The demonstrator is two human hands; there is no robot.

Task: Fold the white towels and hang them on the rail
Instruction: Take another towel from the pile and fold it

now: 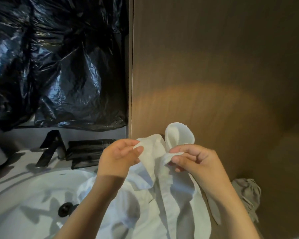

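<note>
A brown wooden wall panel [214, 66] is filling the right half of the frame, and a crumpled black plastic sheet [50, 57] is covering the upper left. Below the sheet, a white sink [33, 195] is taking up the lower left, set in a pale counter [16, 168].

A white towel [162, 195] is hanging in the lower middle of the frame, with its lower part draping down toward the sink's right side. Its top edge is being held up just in front of the panel. The left hand [117, 157] is pinching one stretch of that edge, its grip closed between thumb and fingers. The right hand [197, 164] is pinching a bunched part just beside it, and a loop of cloth is standing up above that grip.

A crumpled grey cloth [248, 195] is lying at the lower right. A dark tap [50, 147] and a flat black box [90, 149] are sitting on the counter behind the sink, and a black drain plug [65, 208] is showing in the bowl.

The work seems to be at an early stage. The towel is looking loose and creased, with no neat fold yet. The hands appear to be finding its edge or corners. Folding and hanging are still to come, and no rail is in view.
</note>
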